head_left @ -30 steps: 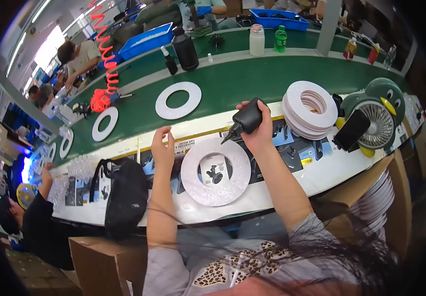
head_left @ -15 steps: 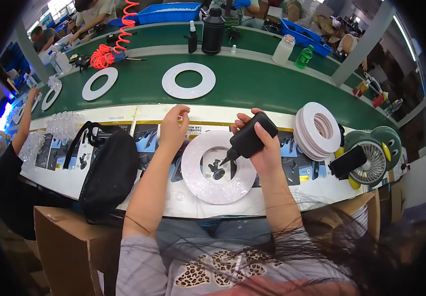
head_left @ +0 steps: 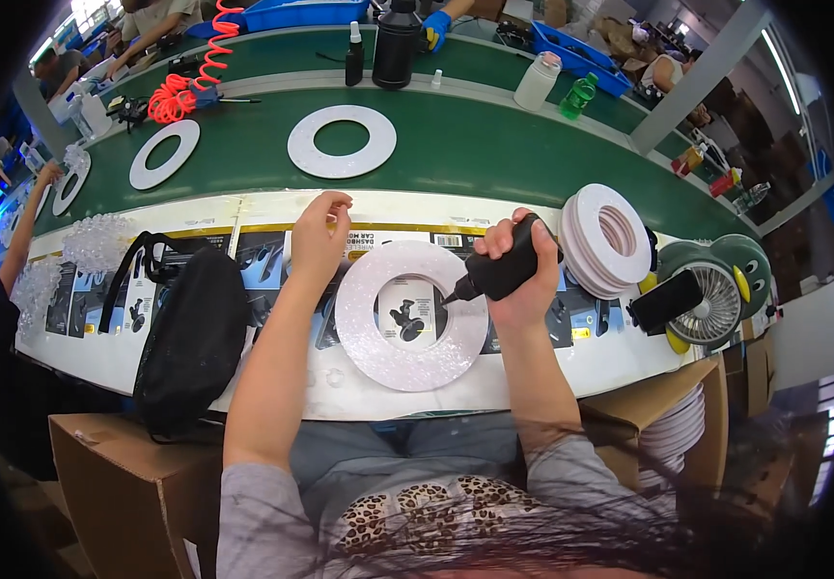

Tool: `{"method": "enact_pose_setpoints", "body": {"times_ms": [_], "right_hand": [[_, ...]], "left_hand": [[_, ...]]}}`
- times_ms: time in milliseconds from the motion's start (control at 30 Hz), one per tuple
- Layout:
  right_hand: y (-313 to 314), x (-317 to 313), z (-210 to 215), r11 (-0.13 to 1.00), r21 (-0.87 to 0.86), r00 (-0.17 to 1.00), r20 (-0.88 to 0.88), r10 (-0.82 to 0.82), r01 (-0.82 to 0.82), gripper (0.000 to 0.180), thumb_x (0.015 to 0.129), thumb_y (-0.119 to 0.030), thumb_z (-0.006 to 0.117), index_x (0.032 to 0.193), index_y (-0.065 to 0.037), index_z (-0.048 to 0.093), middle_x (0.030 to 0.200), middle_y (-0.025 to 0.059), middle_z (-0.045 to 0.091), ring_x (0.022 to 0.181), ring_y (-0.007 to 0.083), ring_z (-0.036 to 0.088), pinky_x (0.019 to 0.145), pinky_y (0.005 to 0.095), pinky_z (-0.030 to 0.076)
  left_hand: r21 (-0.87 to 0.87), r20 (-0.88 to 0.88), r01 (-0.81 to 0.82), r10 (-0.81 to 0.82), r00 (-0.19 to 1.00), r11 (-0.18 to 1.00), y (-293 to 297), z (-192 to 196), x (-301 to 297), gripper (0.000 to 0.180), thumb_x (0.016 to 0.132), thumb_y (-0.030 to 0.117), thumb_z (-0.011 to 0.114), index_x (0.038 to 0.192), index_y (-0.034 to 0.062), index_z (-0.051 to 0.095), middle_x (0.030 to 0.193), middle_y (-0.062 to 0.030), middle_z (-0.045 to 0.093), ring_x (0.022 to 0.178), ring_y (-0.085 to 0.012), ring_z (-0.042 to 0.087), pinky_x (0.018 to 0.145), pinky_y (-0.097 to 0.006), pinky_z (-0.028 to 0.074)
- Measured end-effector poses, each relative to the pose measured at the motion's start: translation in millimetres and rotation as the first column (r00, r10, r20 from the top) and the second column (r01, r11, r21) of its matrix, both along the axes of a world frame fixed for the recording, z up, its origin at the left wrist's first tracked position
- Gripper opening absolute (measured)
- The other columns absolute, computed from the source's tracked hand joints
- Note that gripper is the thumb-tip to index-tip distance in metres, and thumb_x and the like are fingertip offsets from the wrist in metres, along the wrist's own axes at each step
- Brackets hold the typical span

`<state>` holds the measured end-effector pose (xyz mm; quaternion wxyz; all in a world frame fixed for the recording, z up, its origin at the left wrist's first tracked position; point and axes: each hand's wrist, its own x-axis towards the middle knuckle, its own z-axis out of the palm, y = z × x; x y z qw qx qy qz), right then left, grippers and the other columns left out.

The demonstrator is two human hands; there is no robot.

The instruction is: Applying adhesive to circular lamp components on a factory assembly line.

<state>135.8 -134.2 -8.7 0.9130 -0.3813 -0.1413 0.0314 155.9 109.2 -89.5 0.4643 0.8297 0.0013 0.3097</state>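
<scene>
Black bottle (head_left: pixel 512 265) shifted toward the inner edge of the white ring (head_left: pixel 411 371), near two o'clock.
The bottle is gripped by the right hand (head_left: pixel 531 301); the left hand (head_left: pixel 320 232), loosely curled at ten o'clock, is seemingly empty. The printed sheet (head_left: pixel 409 314) under the ring could be dripped on by a squeeze over the hole; the unheld ring could be nudged.
</scene>
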Motion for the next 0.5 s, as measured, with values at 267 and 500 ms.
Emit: {"method": "enact_pose_setpoints", "body": {"times_ms": [267, 500], "right_hand": [[-14.2, 11.0, 3.7, 0.996, 0.082, 0.999, 0.003, -0.034, 0.034, 0.021, 0.091, -0.027, 0.051, 0.092, -0.007, 0.045, 0.068, 0.0016, 0.041, 0.064, 0.0115, 0.04, 0.066, 0.0266, 0.039], [-18.7, 13.1, 4.5, 0.993, 0.113, 0.999, 0.018, -0.026, 0.024, 0.02, 0.09, -0.026, 0.051, 0.09, -0.007, 0.046, 0.067, 0.0016, 0.041, 0.063, 0.0113, 0.039, 0.064, 0.0264, 0.038]], "left_hand": [[0.018, 0.004, 0.0, 0.0, 1.0, 1.0, 1.4, -3.4, -0.4, 0.01, 0.085, 0.005, 0.056, 0.093, 0.0042, 0.061, 0.086, -0.0095, 0.066, 0.071, -0.0218, 0.063, 0.066, -0.031, 0.05], [0.005, -0.018, 0.007, -0.007, 1.0, 1.0, 3.4, -3.2, -1.0, 0.01, 0.086, 0.005, 0.055, 0.095, 0.0036, 0.061, 0.087, -0.0097, 0.067, 0.072, -0.0212, 0.063, 0.067, -0.03, 0.051]]}}
